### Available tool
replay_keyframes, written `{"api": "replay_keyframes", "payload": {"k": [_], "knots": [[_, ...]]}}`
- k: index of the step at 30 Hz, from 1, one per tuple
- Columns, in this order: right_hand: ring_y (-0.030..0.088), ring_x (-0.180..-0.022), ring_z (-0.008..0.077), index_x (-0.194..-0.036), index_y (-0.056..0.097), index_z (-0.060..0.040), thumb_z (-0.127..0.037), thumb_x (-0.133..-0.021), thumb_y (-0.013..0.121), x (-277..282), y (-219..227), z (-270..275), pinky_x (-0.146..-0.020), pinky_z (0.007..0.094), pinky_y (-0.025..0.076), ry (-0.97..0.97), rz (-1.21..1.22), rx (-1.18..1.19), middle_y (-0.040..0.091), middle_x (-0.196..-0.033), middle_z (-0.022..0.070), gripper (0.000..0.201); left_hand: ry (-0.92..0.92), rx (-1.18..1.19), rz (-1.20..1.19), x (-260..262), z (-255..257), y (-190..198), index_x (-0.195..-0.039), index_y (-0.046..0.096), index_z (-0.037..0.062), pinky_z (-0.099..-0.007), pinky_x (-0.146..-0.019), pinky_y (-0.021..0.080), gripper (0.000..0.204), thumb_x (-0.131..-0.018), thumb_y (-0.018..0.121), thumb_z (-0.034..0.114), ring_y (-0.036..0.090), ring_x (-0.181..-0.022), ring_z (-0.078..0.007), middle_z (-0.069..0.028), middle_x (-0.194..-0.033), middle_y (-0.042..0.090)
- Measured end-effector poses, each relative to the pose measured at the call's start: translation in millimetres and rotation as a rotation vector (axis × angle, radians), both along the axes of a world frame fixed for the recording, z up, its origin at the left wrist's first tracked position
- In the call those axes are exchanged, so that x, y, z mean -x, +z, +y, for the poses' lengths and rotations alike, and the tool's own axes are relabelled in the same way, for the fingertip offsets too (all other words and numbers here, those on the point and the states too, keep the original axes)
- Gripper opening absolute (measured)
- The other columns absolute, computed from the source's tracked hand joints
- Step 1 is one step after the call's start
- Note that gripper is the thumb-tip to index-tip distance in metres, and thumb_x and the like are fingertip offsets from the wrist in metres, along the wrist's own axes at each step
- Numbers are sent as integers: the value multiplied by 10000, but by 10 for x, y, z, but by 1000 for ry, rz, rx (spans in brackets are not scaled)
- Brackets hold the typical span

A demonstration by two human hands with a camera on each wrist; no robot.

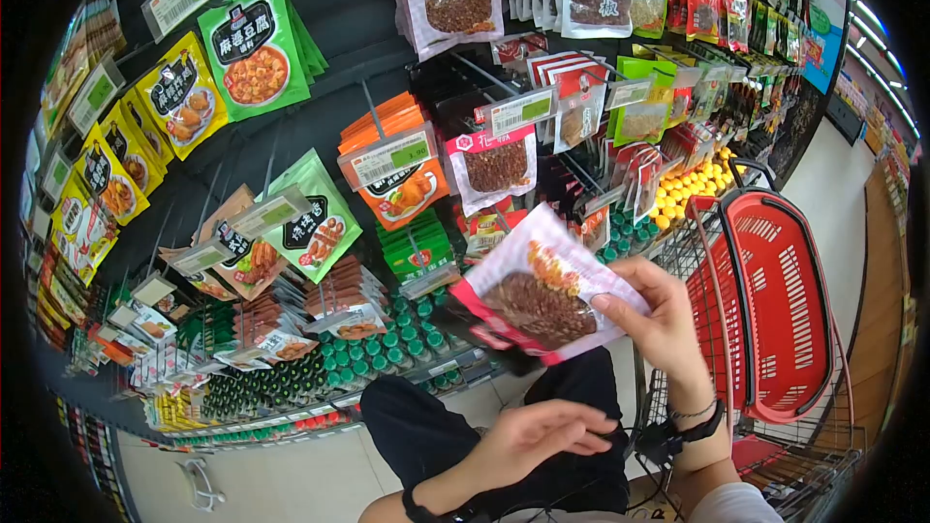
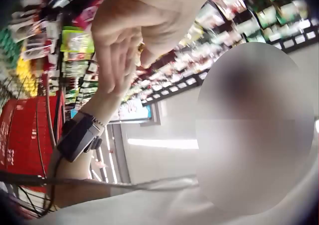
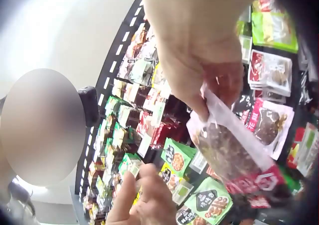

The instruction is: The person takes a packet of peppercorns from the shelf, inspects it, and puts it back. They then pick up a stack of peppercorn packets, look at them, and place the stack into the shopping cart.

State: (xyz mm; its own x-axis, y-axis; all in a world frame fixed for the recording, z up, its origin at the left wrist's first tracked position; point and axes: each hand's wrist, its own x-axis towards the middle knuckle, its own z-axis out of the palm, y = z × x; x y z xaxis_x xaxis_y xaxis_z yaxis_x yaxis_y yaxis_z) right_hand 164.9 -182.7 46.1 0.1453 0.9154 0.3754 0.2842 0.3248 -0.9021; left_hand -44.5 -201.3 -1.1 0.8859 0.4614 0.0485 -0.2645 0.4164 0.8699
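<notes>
Pink-edged clear plastic spice packet pinched in right hand at centre frame; left hand loose below — steady that floppy corner.

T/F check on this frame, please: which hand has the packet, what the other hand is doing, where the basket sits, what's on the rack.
1. The right hand holds a pink-and-white spice packet. True.
2. The left hand grips a second packet. False: it holds nothing, fingers relaxed, below the packet.
3. A red shopping basket sits in a cart on the person's right. True.
4. The held packet is already inside the basket. False: it is up in front of the rack, left of the basket.
5. Green packets hang on the rack with price tags above the hooks. True.
</notes>
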Motion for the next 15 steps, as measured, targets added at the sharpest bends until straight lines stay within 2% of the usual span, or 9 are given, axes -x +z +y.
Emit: {"api": "replay_keyframes", "payload": {"k": [1,3,5,6,7,9,10,12,15], "knots": [[588,-725,71,-953,619,11,-79,-788,672,-50,45,-4,-655,223,457,0,-159,-33,663,-803,76,195,77,-322,59,112,-8,23,-1275,386,-37,-381,-942,419,450,-889,560,117,537,-1105,-278,-172,-1297,454],[622,-714,104,-957,645,4,-94,-767,682,-83,147,-27,-647,238,469,52,-178,0,670,-809,106,218,792,-871,59,154,171,182,-1267,393,-32,-346,-958,387,562,-787,670,67,521,-1119,-255,-170,-1288,466],[641,-702,136,-970,653,-2,-85,-771,670,-87,225,-51,-637,253,479,203,-241,108,673,-817,120,216,1119,-979,333,162,319,390,-1259,395,-39,-333,-993,347,624,-739,714,94,486,-1163,-241,-178,-1282,470],[645,-715,136,-988,653,-2,-68,-768,667,-63,268,-59,-651,256,487,264,-230,115,677,-839,116,230,1014,-739,190,126,350,409,-1276,371,-45,-348,-1026,303,631,-754,702,81,439,-1209,-238,-178,-1307,445],[645,-715,136,-988,653,-2,-68,-768,667,-40,282,-63,-651,256,487,268,-229,114,677,-839,116,230,936,-525,123,97,368,377,-1224,435,-61,-319,-968,376,508,-793,674,62,518,-1120,-201,-166,-1226,523],[649,-734,132,-989,652,3,-56,-761,672,-7,295,-67,-671,250,494,328,-184,81,680,-861,113,236,712,-204,120,176,377,334,-1102,542,-71,-252,-836,453,313,-831,642,49,594,-954,-136,-131,-1057,624],[651,-752,132,-996,650,6,-44,-757,676,0,300,-66,-687,246,497,334,-161,107,681,-881,110,245,714,-201,121,172,373,327,-1102,542,-71,-252,-836,453,313,-831,642,49,594,-954,-136,-131,-1057,624],[647,-752,129,-998,649,5,-42,-760,675,2,280,-52,-684,247,496,344,-154,106,680,-882,110,244,808,-269,113,156,363,321,-977,606,-71,-193,-717,463,178,-844,629,45,612,-822,-88,-98,-904,666],[638,-754,118,-1005,648,4,-36,-765,673,2,274,-43,-678,248,494,356,-141,117,678,-882,106,245,825,-247,107,160,358,322,-961,615,-68,-185,-708,452,174,-840,638,54,611,-800,-87,-95,-877,670]]}}
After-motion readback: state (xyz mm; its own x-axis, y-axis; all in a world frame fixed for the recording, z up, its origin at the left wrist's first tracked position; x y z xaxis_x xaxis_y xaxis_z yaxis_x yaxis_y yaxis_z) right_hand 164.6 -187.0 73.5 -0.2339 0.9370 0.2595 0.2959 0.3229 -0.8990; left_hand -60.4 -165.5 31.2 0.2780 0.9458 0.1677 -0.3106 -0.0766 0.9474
